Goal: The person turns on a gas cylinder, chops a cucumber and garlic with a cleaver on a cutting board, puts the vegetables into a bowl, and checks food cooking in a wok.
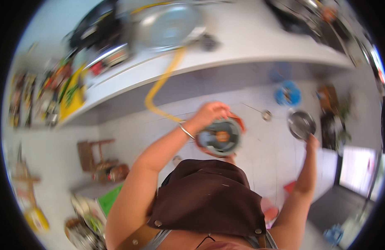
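My left hand [213, 112], a bracelet at its wrist, is in front of my apron. Its fingers are curled at the far rim of a round vessel-like thing [230, 143] with a grey-green rim, dark inside, and an orange spot in its middle. Something orange-red [239, 121] shows beside that rim. Off to the right, my right hand [312, 142] is closed on the near edge of a round grey metal pan [302, 124]. Blur hides whether this pan has a handle, and what exactly the left-hand thing is.
A white counter [242, 39] spans the far side, bearing a silver round lid or tray [172, 27]. A yellow hose [150, 98] hangs from it. On the floor stand a blue basin [288, 93] and a brown wooden stool [90, 156]. Bottles line the far left.
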### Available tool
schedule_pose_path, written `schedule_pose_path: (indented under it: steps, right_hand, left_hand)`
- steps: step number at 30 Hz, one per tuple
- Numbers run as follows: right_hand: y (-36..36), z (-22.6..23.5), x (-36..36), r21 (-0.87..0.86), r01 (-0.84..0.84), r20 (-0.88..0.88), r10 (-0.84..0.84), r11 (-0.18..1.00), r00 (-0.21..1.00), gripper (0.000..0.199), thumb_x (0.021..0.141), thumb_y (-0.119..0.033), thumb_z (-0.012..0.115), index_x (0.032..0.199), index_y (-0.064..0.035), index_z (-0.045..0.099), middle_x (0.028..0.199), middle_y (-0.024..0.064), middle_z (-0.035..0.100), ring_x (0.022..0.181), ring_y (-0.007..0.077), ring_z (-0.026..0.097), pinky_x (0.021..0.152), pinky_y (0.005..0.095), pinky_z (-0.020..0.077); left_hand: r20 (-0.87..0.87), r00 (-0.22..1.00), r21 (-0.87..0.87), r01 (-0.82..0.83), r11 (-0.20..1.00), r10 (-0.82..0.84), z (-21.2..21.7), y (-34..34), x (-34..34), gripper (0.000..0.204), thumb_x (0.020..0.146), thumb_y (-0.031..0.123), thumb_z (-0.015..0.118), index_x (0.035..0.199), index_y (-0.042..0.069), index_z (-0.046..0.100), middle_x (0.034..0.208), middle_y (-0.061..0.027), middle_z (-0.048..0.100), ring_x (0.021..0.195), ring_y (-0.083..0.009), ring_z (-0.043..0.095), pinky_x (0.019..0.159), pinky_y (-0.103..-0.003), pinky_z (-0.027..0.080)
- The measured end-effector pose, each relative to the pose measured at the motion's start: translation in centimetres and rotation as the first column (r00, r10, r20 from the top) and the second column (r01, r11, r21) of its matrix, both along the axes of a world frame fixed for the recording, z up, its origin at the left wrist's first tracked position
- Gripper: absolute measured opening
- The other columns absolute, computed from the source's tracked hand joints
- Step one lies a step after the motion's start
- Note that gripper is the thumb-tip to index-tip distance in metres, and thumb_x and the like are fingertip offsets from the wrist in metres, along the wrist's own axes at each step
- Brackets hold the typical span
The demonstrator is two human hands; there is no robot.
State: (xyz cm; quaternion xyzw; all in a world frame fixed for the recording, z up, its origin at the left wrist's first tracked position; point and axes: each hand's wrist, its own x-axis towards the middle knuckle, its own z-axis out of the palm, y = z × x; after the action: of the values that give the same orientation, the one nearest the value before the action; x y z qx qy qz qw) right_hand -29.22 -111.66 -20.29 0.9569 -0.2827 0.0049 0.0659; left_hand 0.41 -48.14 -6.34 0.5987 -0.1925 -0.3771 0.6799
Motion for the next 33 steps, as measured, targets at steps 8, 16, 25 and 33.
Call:
schedule_pose_path:
  steps: [8,16,25,33]
  right_hand:
    - [37.5,18.4,16.2,0.989,0.094,0.013,-0.686,0.118,0.727,0.021,0.080,-0.015,0.057,0.063,-0.0123,0.046,0.050,0.0001,0.038,0.033,0.0098,0.028,0.030,0.0264,0.0189]
    - [78.8,22.2,21.8,0.916,0.104,-0.068,0.106,-0.387,0.992,0.018,0.084,-0.010,0.063,0.080,-0.0131,0.046,0.057,-0.0021,0.040,0.036,0.0096,0.035,0.033,0.0244,0.0260]
    - [102.5,20.8,26.4,0.879,0.223,0.061,0.565,-0.420,0.823,0.006,0.090,-0.011,0.058,0.087,-0.0060,0.055,0.064,0.0069,0.057,0.039,0.0083,0.039,0.035,0.0227,0.0265]
    - [112.8,22.1,35.3,0.955,-0.112,0.294,0.819,-0.275,0.493,0.030,0.096,-0.033,0.056,0.092,-0.0031,0.059,0.073,0.0067,0.066,0.049,0.0112,0.054,0.048,0.0274,0.0438]
  left_hand:
    - [-0.130,0.774,0.507,-0.485,0.713,0.620,-0.3,37.4,-21.6,0.024,0.091,0.018,0.061,0.109,0.002,0.061,0.098,-0.0073,0.068,0.085,-0.0138,0.064,0.071,-0.026,0.049]
    - [-0.265,0.535,0.219,-0.777,0.591,0.802,8.7,48.8,-24.7,0.048,0.092,0.032,0.061,0.130,0.005,0.047,0.118,-0.0127,0.061,0.101,-0.0224,0.063,0.085,-0.035,0.050]
    - [-0.321,0.180,0.129,-0.964,0.231,0.930,10.0,59.3,-21.4,0.052,0.086,0.023,0.064,0.130,0.004,0.043,0.115,-0.0117,0.058,0.101,-0.0265,0.064,0.084,-0.045,0.056]
    - [-0.410,-0.254,0.255,-0.954,-0.157,0.876,8.6,69.6,-18.7,0.029,0.081,0.011,0.055,0.110,0.008,0.051,0.106,-0.0078,0.061,0.086,-0.0222,0.065,0.078,-0.043,0.056]
